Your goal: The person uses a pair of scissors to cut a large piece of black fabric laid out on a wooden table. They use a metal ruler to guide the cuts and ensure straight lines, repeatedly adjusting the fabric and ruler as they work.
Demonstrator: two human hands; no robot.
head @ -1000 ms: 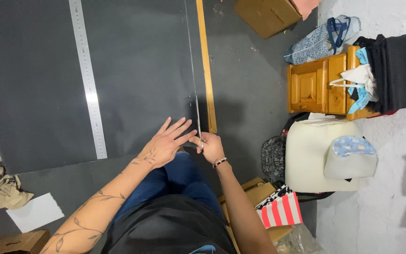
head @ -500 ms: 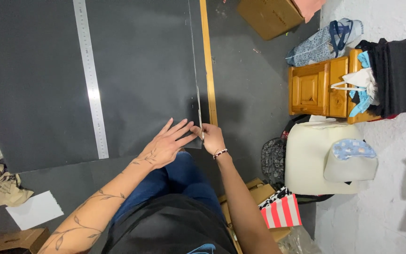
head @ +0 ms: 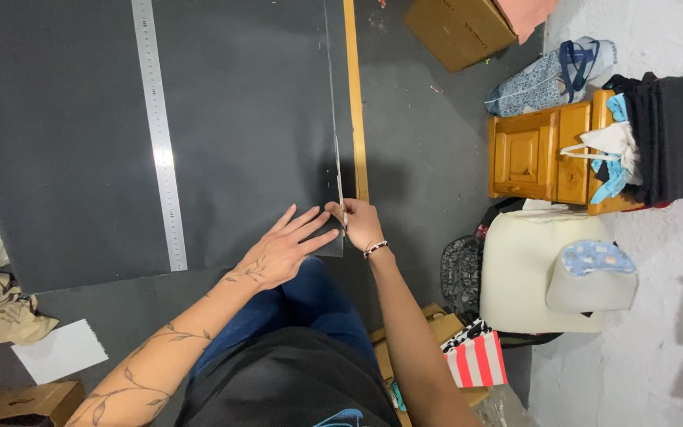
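Kneeling on grey floor over the dark sheet (head: 239, 119), pressing its near corner flat with left hand (head: 282, 251), fingers spread, while right hand (head: 360, 224), fingers pinched on a thin blade (head: 344, 217), is cutting beside the wooden strip (head: 355, 103); best keeping steady pressure.

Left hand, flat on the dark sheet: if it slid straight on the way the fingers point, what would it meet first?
The left hand points up-right, so it would probably first meet the right hand, then the thin cut line and the wooden strip.
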